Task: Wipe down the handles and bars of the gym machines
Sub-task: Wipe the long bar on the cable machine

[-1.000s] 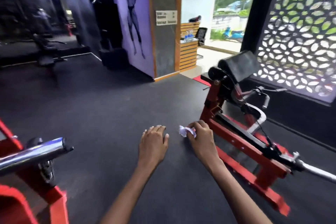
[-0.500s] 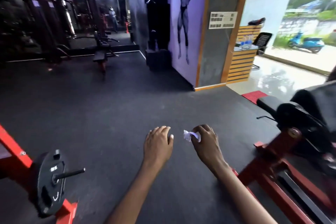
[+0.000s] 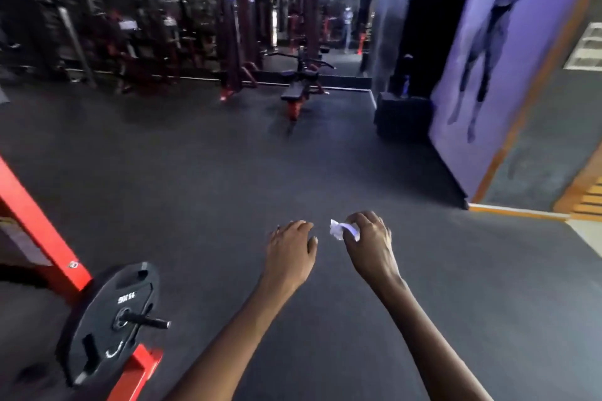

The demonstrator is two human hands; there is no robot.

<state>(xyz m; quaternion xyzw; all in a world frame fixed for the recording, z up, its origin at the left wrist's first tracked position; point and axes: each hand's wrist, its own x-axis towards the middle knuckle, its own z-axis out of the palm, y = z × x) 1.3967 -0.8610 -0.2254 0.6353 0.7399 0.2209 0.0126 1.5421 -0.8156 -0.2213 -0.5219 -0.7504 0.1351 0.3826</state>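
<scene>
My right hand (image 3: 369,247) is closed around a small crumpled white wipe (image 3: 338,229), whose end sticks out to the left of my fingers. Beside it, a little to the left, my left hand (image 3: 290,249) hangs palm down with fingers loosely curled and holds nothing. Both hands hover over the dark rubber floor (image 3: 228,179), touching no machine. A red machine frame (image 3: 39,228) with a black weight plate (image 3: 110,319) on a short peg stands at the lower left. Further machines (image 3: 241,42) and a black bench (image 3: 298,88) stand blurred at the back.
A purple wall with a figure mural (image 3: 488,58) runs along the right, with a dark box (image 3: 404,114) at its far end. Light tiled floor (image 3: 586,231) begins at the right edge. Open rubber floor lies between me and the far machines.
The view has swung left: the red machine on the right has left the frame, and the weight plate and far machines have come in. My hands keep their pose, wipe still held.
</scene>
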